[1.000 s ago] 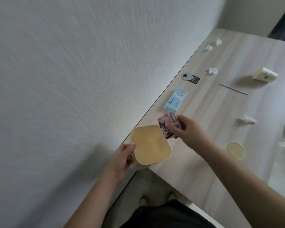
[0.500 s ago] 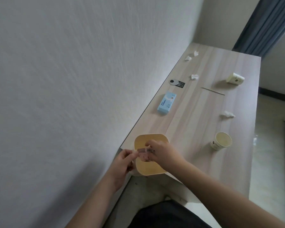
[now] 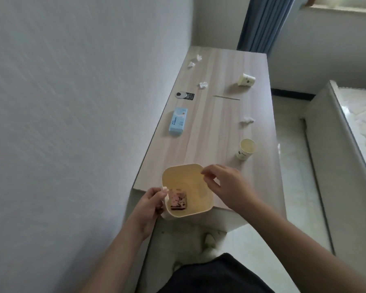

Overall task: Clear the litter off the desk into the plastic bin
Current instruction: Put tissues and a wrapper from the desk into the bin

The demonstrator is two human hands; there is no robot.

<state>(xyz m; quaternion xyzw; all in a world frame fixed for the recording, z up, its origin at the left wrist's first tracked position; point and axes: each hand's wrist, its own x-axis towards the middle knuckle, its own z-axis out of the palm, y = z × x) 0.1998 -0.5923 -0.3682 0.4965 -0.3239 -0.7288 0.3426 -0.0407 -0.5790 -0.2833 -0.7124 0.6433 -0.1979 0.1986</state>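
My left hand grips the left rim of a cream plastic bin, held at the near end of the wooden desk. A pink printed packet lies at the bottom of the bin. My right hand hovers over the bin's right rim, fingers apart and empty. On the desk lie a blue carton, an upright paper cup, a tipped paper cup, a thin stick, a black-and-white tag and several crumpled tissues.
A white wall runs along the desk's left side. A blue curtain hangs behind the far end. A bed with a white mattress stands to the right across a strip of floor. My feet show below the desk's near edge.
My right hand carried the pink packet from the desk over the bin and let it go; it now lies inside. The hand has drawn back to the right, empty.
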